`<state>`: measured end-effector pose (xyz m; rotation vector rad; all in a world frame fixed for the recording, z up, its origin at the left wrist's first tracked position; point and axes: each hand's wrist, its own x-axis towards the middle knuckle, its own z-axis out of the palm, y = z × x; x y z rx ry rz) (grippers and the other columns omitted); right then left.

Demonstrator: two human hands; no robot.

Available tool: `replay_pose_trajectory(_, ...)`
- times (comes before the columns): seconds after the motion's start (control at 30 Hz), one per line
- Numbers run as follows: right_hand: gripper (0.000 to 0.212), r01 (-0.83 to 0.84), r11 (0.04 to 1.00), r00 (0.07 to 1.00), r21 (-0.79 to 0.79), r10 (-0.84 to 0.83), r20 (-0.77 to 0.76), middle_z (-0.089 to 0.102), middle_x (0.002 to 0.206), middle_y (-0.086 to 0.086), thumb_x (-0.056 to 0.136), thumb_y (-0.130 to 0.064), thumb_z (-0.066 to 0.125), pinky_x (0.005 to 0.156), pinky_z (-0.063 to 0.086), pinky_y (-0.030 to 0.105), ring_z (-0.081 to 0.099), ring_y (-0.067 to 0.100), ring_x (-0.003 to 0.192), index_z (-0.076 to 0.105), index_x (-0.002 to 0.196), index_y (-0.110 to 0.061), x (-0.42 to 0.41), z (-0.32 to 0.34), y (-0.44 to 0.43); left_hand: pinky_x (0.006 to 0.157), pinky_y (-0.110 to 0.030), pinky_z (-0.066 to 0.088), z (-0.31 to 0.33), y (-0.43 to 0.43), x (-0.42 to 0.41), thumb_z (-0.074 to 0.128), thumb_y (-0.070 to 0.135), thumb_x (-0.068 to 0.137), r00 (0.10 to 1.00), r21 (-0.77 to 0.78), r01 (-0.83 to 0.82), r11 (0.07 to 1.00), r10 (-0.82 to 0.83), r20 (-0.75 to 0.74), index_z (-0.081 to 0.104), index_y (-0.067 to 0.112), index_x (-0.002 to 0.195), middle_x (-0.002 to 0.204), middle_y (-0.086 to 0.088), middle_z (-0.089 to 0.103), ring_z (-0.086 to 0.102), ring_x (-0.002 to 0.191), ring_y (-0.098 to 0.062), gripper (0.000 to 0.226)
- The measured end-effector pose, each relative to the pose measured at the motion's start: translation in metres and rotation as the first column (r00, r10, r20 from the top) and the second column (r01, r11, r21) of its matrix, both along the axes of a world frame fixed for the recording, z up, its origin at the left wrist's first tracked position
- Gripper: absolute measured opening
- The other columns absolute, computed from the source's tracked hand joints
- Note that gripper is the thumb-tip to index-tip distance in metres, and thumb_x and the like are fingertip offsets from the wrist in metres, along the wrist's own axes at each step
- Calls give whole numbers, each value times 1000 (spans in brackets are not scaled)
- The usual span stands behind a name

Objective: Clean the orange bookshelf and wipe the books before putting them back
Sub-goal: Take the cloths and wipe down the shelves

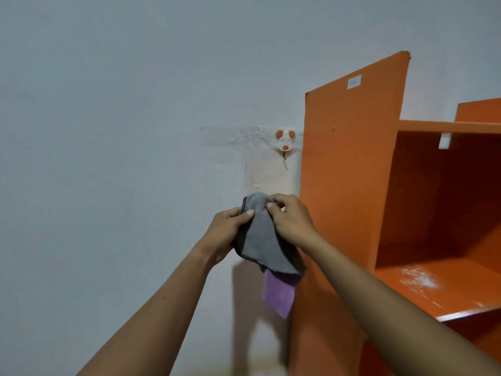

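The orange bookshelf [349,164] stands at the right, against a pale wall. Its open compartment holds no books, and the shelf board [433,291] shows whitish smears. A grey cloth [261,240] with a dark edge hangs in front of the shelf's left side panel, and a purple cloth [278,295] dangles below it. My left hand [230,230] grips the grey cloth from the left with the thumb on top. My right hand [291,219] pinches its upper edge from the right. No books are in view.
A small white and orange animal-shaped wall hook [284,143] sits on the wall just left of the bookshelf, on clear tape [233,137]. A white bracket [444,141] sits under the upper shelf board. A lighter rectangular patch marks the wall below the hook.
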<state>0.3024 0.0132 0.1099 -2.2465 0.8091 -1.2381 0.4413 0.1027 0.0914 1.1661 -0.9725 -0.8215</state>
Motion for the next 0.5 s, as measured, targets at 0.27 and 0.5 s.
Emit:
replay_pose_trajectory(0.27, 26, -82, 991, 995, 103, 87, -40, 60, 110, -1, 84, -12, 61, 75, 50, 30, 63, 20, 91, 62, 107, -25, -37, -3, 33, 87, -40, 55, 9, 24, -32, 66, 7, 92, 981, 41, -190, 981, 191, -43, 72, -4, 104, 103, -24, 72, 69, 91, -32, 17)
replay_pose_trajectory(0.5, 70, -453, 833, 872, 319, 488, -36, 65, 118, -2, 73, -30, 81, 87, 61, 39, 66, 14, 105, 49, 134, -42, -98, -45, 51, 94, -59, 54, 10, 57, -106, 62, 7, 93, 972, 90, -204, 975, 213, -103, 64, -10, 115, 116, -33, 68, 68, 108, -47, 28)
